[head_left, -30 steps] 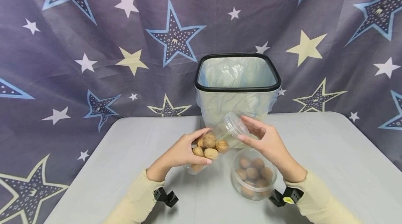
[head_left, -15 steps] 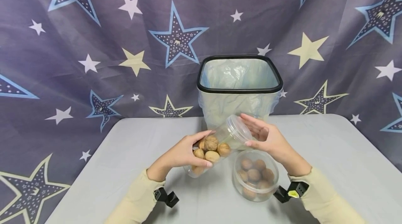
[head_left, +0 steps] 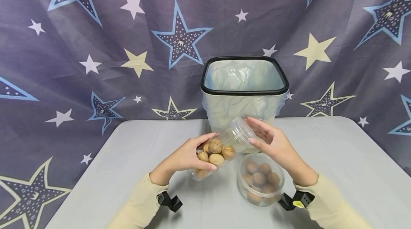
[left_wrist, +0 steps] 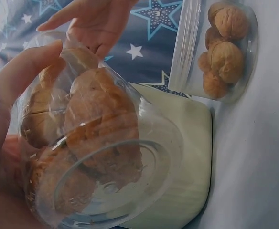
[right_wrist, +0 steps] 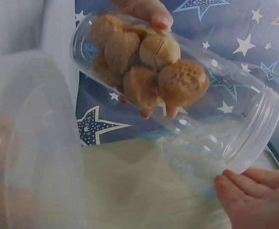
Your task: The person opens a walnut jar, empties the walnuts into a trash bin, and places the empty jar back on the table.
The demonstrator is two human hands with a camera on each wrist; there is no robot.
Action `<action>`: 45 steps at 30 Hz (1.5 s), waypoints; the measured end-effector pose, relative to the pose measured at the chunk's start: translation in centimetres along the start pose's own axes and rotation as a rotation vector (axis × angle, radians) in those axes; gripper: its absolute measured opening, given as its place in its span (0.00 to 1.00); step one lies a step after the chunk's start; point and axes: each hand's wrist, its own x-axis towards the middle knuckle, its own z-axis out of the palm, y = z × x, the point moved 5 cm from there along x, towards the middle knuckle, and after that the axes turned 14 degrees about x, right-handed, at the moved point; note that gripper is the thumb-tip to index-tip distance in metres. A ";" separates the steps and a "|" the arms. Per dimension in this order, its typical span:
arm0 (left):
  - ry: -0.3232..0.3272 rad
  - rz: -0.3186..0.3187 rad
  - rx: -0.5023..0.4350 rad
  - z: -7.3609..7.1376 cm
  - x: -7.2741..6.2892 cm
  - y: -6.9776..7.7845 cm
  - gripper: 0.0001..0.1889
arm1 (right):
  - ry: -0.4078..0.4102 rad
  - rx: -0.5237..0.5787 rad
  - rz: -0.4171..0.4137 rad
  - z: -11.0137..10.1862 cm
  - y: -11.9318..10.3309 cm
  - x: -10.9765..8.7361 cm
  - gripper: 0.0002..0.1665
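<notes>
My left hand point(head_left: 189, 156) grips a clear plastic jar point(head_left: 227, 139) that lies tilted in the air, its lid end up and to the right. Several walnuts point(right_wrist: 182, 83) are gathered toward the jar's lower end. At the upper end, my right hand point(head_left: 273, 143) holds the clear ridged lid point(head_left: 243, 130) by its rim, thumb on one side and fingers on the other. Below that hand, a round lidded tub point(head_left: 260, 200) with several brown walnuts point(left_wrist: 226, 62) stands on the table.
Behind the jar stands a white bin point(head_left: 240, 109) with a black rim and a bluish plastic liner point(head_left: 247, 74). The grey table point(head_left: 154, 140) ends at a star-patterned curtain point(head_left: 179, 79).
My right hand has turned slightly at the lid, its wrist shifting a little to the right. The left hand and jar stay almost in place. The head view has shifted slightly.
</notes>
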 end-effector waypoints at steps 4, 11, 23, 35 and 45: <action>0.009 -0.010 0.017 -0.1 0.0 0.1 0.44 | 0.061 -0.069 0.062 0.1 -0.2 -0.1 0.31; 0.019 -0.019 0.049 -0.1 0.0 -0.2 0.43 | 0.153 -0.155 0.186 0.3 -0.5 -0.5 0.29; 0.019 -0.016 0.071 0.1 0.0 -0.3 0.45 | 0.162 -0.149 0.255 0.3 -0.6 -0.6 0.30; 0.004 0.025 0.059 -0.1 -0.1 0.0 0.45 | -0.017 0.084 0.108 -0.1 -0.6 -0.2 0.36; -0.045 0.104 0.003 0.0 -0.2 0.4 0.45 | -0.281 0.307 -0.100 -0.3 -0.5 -0.1 0.40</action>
